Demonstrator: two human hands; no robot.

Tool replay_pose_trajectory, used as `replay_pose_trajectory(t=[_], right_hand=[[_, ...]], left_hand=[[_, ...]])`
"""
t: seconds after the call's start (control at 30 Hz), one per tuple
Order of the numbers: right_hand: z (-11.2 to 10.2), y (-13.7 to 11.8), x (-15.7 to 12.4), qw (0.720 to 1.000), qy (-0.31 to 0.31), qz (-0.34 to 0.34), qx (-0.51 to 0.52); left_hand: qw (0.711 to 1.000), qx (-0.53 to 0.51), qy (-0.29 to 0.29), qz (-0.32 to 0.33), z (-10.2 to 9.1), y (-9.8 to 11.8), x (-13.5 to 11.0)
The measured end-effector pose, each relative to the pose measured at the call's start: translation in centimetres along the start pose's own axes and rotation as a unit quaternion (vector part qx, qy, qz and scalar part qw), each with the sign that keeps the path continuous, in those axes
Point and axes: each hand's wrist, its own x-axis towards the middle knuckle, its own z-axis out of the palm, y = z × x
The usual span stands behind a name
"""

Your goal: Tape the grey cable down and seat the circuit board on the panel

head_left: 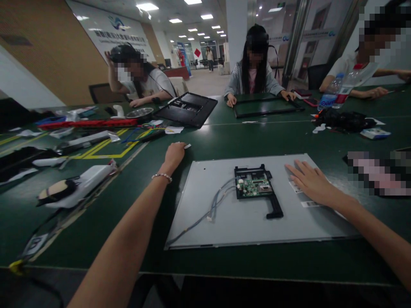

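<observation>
A flat grey display panel [199,188] lies face down on the table in front of me. On its middle rests a green circuit board [253,187] in a black plastic bracket [273,205]. Thin grey-blue cables [202,217] run from the board to the panel's near left corner. My right hand [311,182] lies flat on the panel's right part, fingers spread, beside white labels [311,204]. Beyond the panel's far left corner, my left hand [175,155] is closed, with a small white piece [188,146] sticking out at its fingertips; its kind is unclear.
A black plastic cover [189,110] lies beyond my left hand. Across the table a person holds a black frame [268,114]. Bottles [329,92] and a black bundle [345,120] stand right. Leftward are a white device [83,184], a red strip [90,124] and loose wires.
</observation>
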Motion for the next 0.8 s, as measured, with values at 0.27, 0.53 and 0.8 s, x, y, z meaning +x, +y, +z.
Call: replay_pose_trajectory(t=[0.27,0.53,0.8], right_hand=[[-0.2,-0.2,-0.2,1.0,-0.005,0.003,0.003],[-0.1,0.2,-0.2,1.0,0.0,-0.009,-0.012],[-0.4,-0.1,0.0,1.0,-0.005,-0.006,-0.027]], left_hand=[[0.997,0.038,-0.028,0.056,0.4,-1.8,0.3],[0.995,0.078,-0.041,0.048,0.6,-1.4,0.8],[0.989,0.123,-0.042,0.065,0.5,-1.1,1.2]])
